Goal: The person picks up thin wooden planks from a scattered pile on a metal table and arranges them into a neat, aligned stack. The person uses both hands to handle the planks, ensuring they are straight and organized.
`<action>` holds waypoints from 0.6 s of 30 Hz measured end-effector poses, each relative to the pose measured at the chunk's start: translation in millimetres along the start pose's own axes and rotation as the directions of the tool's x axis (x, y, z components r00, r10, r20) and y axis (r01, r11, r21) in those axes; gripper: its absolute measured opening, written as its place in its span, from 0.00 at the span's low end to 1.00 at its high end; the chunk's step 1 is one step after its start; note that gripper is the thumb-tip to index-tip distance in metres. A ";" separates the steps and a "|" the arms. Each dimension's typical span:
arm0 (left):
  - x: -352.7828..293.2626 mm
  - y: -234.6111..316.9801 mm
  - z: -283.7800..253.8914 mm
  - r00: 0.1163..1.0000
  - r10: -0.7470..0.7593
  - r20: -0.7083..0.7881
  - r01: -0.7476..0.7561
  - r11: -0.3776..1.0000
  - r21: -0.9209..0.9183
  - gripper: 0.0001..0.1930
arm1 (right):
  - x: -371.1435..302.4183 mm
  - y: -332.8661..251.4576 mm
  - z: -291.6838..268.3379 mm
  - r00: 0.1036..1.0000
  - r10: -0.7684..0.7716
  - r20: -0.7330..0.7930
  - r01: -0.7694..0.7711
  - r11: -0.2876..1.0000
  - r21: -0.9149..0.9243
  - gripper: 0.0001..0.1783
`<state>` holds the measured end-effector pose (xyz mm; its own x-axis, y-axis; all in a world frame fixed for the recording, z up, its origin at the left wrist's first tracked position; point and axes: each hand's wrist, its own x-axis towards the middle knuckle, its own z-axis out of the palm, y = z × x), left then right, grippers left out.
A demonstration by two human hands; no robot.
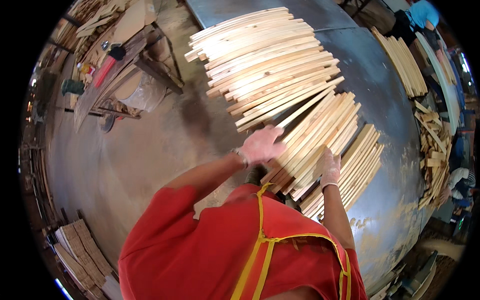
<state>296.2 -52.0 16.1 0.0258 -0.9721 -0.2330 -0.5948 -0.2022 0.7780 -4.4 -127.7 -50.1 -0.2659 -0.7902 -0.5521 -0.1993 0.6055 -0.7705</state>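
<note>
Both my hands wear pale pinkish knit gloves. My left hand (261, 145) is at the near left ends of a group of wooden strips (315, 135), its fingers stretched toward the end of a single angled strip (306, 108). Along the right side of that same group lies my right hand (330, 169), fingers extended forward against the wood. A larger row of wooden strips (265, 60) lies side by side beyond my left hand. To the right of my right hand is another row of strips (364, 162), separated from the middle group by a dark gap.
The strips lie on a dark metal-topped table (385, 195) dusted with sawdust. Stacked boards (400, 65) and a heap of offcuts (434, 145) are to the right. A co-worker in blue (422, 15) is at the far right. A cluttered wooden bench (115, 65) stands left.
</note>
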 end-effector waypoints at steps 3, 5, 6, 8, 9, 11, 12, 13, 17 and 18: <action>76.2 26.4 9.7 0.990 -0.124 0.072 0.120 0.991 0.053 0.28 | 1.1 -14.4 0.7 1.000 -0.007 0.012 0.008 0.994 -0.108 0.60; 109.9 62.5 11.9 0.967 -0.177 0.185 0.173 0.984 0.037 0.33 | 3.5 -16.3 -5.5 0.999 0.024 0.044 -0.022 0.998 -0.055 0.61; 117.9 76.3 15.2 0.949 -0.208 0.239 0.206 0.978 0.031 0.35 | 3.5 -16.8 -8.2 0.997 0.029 0.076 -0.028 0.999 -0.025 0.61; 128.9 71.8 47.3 0.981 -0.164 0.106 0.142 0.972 0.190 0.40 | 5.3 -21.0 -7.7 0.993 0.075 0.089 -0.069 0.995 -0.068 0.61; 133.7 66.4 62.5 0.991 -0.129 0.041 0.114 0.957 0.269 0.43 | 7.1 -19.4 -8.4 0.992 0.078 0.103 -0.068 0.993 -0.097 0.60; 147.4 43.0 56.5 0.991 -0.069 0.119 0.068 0.998 0.008 0.49 | 14.7 -18.5 -12.3 0.993 0.081 0.086 -0.066 0.985 -0.157 0.59; 159.5 20.9 52.4 0.985 -0.039 0.169 0.074 0.976 -0.207 0.50 | 14.8 -20.8 -12.4 0.991 0.084 0.108 -0.067 0.985 -0.160 0.59; 161.6 28.5 42.6 0.951 -0.120 0.283 0.153 0.984 -0.097 0.51 | 16.5 -21.5 -14.7 0.988 0.094 0.123 -0.074 0.985 -0.159 0.60; 148.1 45.4 65.1 0.980 -0.164 0.114 0.136 0.966 0.221 0.52 | 7.8 -28.5 -14.2 0.965 0.122 0.230 -0.134 0.990 0.037 0.63; 147.8 48.7 65.6 0.978 -0.163 0.130 0.138 0.974 0.180 0.52 | 9.0 -26.8 -16.2 0.957 0.121 0.263 -0.145 0.987 0.074 0.64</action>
<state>218.3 -197.8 -18.7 0.0172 -0.9025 -0.4304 -0.7203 -0.3097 0.6206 -16.7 -149.5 -29.3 -0.0305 -0.7078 -0.7057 -0.0882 0.7052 -0.7035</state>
